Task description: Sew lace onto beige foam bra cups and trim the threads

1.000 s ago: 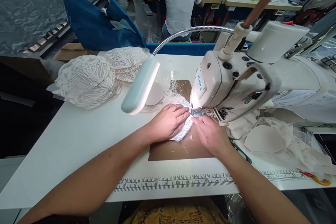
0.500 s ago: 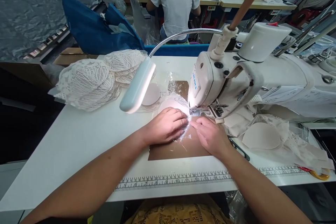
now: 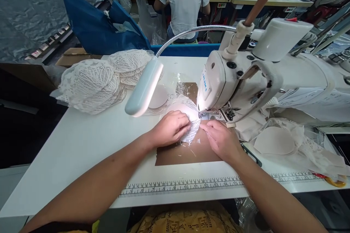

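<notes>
A white lace-covered cup piece (image 3: 194, 130) lies under the needle area of a white sewing machine (image 3: 216, 74), brightly lit. My left hand (image 3: 172, 127) rests on its left side, fingers curled and closed on the fabric. At the cup's right edge, just below the presser foot, my right hand (image 3: 221, 137) has its thumb and index finger pinched together; the fingertips meet the lace edge. Beneath the work is a brown board (image 3: 188, 156). Another smooth pale cup (image 3: 158, 97) lies behind my left hand, beside loose lace.
A lamp (image 3: 143, 89) on a bendable neck hangs over the left side. Stacked lace pieces (image 3: 90, 85) sit at the back left. Right of the machine lie a pale cup (image 3: 275, 141) and lace. A ruler strip (image 3: 186, 188) runs along the front edge. A person (image 3: 182, 3) sits ahead.
My left hand has shifted slightly left and its fingers have drawn back, so more of the lace shows. My right hand stays near the cup's edge. The view has shifted slightly.
</notes>
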Tool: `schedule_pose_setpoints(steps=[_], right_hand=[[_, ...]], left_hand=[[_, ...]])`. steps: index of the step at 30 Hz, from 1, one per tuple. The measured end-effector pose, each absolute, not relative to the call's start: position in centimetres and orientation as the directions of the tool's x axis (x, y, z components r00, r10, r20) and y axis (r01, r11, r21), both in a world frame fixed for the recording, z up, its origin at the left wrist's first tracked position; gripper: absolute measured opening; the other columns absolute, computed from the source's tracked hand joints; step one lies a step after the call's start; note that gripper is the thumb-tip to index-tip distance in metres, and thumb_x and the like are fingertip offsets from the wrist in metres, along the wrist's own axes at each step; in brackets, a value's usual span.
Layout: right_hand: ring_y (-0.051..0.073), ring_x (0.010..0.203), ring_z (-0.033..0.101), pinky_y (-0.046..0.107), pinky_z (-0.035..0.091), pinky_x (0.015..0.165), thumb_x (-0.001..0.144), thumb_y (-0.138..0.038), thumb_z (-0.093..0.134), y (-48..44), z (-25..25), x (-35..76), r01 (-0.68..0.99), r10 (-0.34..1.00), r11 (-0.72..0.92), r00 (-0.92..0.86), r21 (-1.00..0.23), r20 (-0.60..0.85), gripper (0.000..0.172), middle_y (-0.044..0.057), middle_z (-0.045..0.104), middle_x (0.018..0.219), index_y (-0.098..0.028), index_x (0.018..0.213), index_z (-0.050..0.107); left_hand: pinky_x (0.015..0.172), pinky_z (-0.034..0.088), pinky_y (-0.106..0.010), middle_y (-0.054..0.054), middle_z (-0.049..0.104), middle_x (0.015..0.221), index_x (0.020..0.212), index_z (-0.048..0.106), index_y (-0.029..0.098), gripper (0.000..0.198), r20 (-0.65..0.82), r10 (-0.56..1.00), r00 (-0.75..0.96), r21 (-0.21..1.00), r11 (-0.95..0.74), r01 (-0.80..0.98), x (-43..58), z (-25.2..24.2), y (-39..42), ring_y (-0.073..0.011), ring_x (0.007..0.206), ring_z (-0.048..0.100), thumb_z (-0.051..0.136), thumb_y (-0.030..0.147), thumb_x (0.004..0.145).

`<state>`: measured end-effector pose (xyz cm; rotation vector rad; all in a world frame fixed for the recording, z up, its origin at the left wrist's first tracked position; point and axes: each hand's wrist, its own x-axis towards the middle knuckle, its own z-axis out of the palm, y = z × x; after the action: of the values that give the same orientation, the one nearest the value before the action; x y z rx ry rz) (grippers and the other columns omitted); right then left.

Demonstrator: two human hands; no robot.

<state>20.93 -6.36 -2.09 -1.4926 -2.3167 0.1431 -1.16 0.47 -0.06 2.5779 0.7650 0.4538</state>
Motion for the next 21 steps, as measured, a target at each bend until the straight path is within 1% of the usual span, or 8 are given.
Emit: schedule_pose_setpoints(steps=[2, 4, 6, 8, 10, 14, 17, 21], right_hand=[[0.017, 0.074, 0.05, 0.026, 0.034, 0.06, 0.084, -0.005, 0.043, -6.34, -1.94, 20.87, 0.856, 0.883, 0.455, -0.398, -0.244, 0.25, 0.042, 0.005, 0.063, 0.085, -0.02, 0.115, 0.067], [0.017, 0.072, 0.047, 0.026, 0.031, 0.058, 0.08, -0.003, 0.043, -6.31, -1.7, 20.76, 0.858, 0.874, 0.472, -0.424, -0.202, 0.238, 0.046, 0.005, 0.061, 0.083, -0.021, 0.115, 0.067], [0.018, 0.072, 0.045, 0.027, 0.03, 0.058, 0.078, -0.002, 0.044, -6.3, -1.5, 20.64, 0.858, 0.866, 0.485, -0.442, -0.17, 0.235, 0.045, 0.005, 0.06, 0.081, -0.02, 0.111, 0.069], [0.018, 0.073, 0.044, 0.028, 0.031, 0.061, 0.077, -0.003, 0.045, -6.33, -1.41, 20.55, 0.86, 0.862, 0.488, -0.448, -0.15, 0.237, 0.043, 0.005, 0.059, 0.081, -0.02, 0.107, 0.069], [0.018, 0.074, 0.044, 0.028, 0.031, 0.063, 0.077, -0.002, 0.046, -6.43, -1.45, 20.5, 0.864, 0.863, 0.485, -0.447, -0.137, 0.236, 0.041, 0.005, 0.058, 0.081, -0.019, 0.106, 0.07], [0.018, 0.073, 0.044, 0.029, 0.032, 0.065, 0.077, -0.001, 0.045, -6.75, -1.77, 20.51, 0.872, 0.867, 0.474, -0.437, -0.123, 0.24, 0.042, 0.005, 0.057, 0.081, -0.019, 0.107, 0.069], [0.018, 0.073, 0.045, 0.029, 0.033, 0.066, 0.078, 0.0, 0.044, -6.92, -1.95, 20.51, 0.873, 0.864, 0.472, -0.43, -0.125, 0.262, 0.044, 0.006, 0.058, 0.081, -0.018, 0.11, 0.069], [0.019, 0.073, 0.046, 0.029, 0.033, 0.065, 0.078, 0.001, 0.043, -6.85, -1.92, 20.37, 0.886, 0.874, 0.448, -0.408, -0.116, 0.263, 0.047, 0.006, 0.058, 0.079, -0.018, 0.112, 0.069]], left_hand=[[0.072, 0.043, -0.031, -0.005, 0.059, 0.077, 0.08, 0.058, 0.015, 0.028, 0.174, 0.571, 0.802, 0.459, -0.767, 0.447, -1.2, 0.07, 0.51, -0.0172, 0.073, 0.05, 0.039, 0.025, 0.097], [0.073, 0.044, -0.032, -0.007, 0.062, 0.082, 0.085, 0.061, 0.014, 0.026, 0.178, 0.555, 0.813, 0.433, -0.785, 0.442, -1.25, 0.11, 0.53, -0.0185, 0.076, 0.052, 0.04, 0.028, 0.096], [0.078, 0.045, -0.035, -0.011, 0.065, 0.099, 0.099, 0.063, 0.013, 0.026, 0.198, 0.503, 0.841, 0.389, -0.828, 0.404, -1.32, 0.08, 0.57, -0.0219, 0.088, 0.055, 0.044, 0.03, 0.095], [0.085, 0.045, -0.038, -0.014, 0.062, 0.12, 0.118, 0.059, 0.013, 0.033, 0.215, 0.421, 0.881, 0.334, -0.88, 0.338, -1.39, -0.01, 0.63, -0.026, 0.103, 0.055, 0.045, 0.031, 0.094], [0.091, 0.044, -0.041, -0.014, 0.058, 0.131, 0.129, 0.055, 0.015, 0.038, 0.213, 0.346, 0.914, 0.284, -0.917, 0.281, -1.47, -0.13, 0.69, -0.028, 0.113, 0.053, 0.045, 0.03, 0.095], [0.091, 0.044, -0.042, -0.012, 0.06, 0.132, 0.129, 0.057, 0.016, 0.038, 0.207, 0.302, 0.931, 0.235, -0.939, 0.252, -1.72, -0.32, 0.68, -0.0277, 0.113, 0.055, 0.046, 0.03, 0.096], [0.089, 0.044, -0.042, -0.012, 0.059, 0.132, 0.128, 0.058, 0.015, 0.038, 0.205, 0.309, 0.929, 0.219, -0.939, 0.264, -1.87, -0.37, 0.55, -0.0281, 0.112, 0.056, 0.047, 0.031, 0.096], [0.093, 0.043, -0.043, -0.011, 0.058, 0.134, 0.13, 0.057, 0.015, 0.039, 0.2, 0.339, 0.919, 0.231, -0.928, 0.292, -1.8, -0.4, 0.32, -0.028, 0.114, 0.055, 0.047, 0.03, 0.095]])
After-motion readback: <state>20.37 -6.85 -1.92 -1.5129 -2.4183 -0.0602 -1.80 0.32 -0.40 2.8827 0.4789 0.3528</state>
